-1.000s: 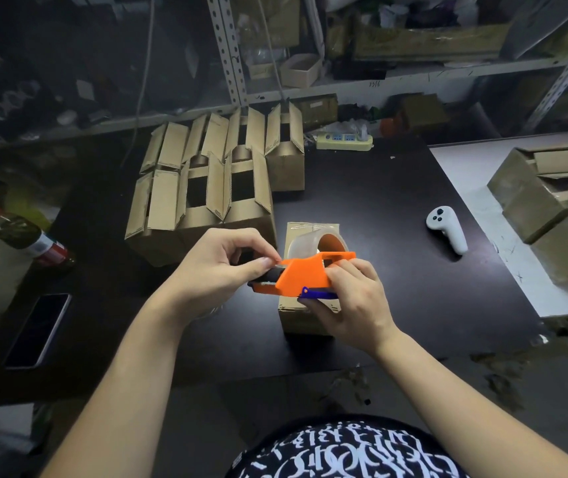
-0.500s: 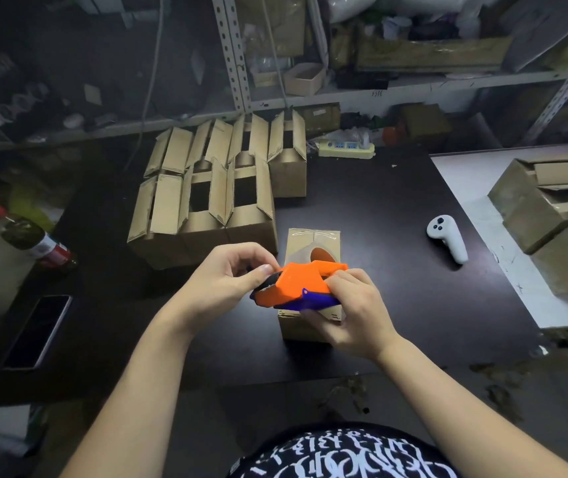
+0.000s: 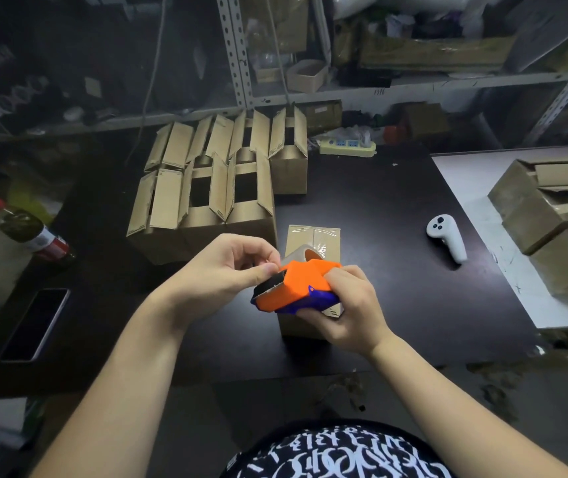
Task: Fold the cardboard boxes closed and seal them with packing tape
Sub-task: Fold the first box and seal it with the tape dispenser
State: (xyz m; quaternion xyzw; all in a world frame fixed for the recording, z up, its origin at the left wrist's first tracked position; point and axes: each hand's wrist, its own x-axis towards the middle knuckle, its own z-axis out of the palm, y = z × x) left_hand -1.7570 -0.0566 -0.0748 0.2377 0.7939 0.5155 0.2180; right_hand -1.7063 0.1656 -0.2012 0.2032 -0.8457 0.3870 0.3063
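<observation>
The small brown cardboard box with its flaps folded shut stands on the dark table, right under and just behind both hands, and its long side runs away from the person. The right hand is closed around the orange and blue plastic tape holder right above the box's near end, so it is the nearer hand. The left hand pinches at the holder's front edge, where I think the tape end is.

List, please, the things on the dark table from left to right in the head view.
Bottle → phone → open cardboard boxes → orange tape dispenser → white controller
</observation>
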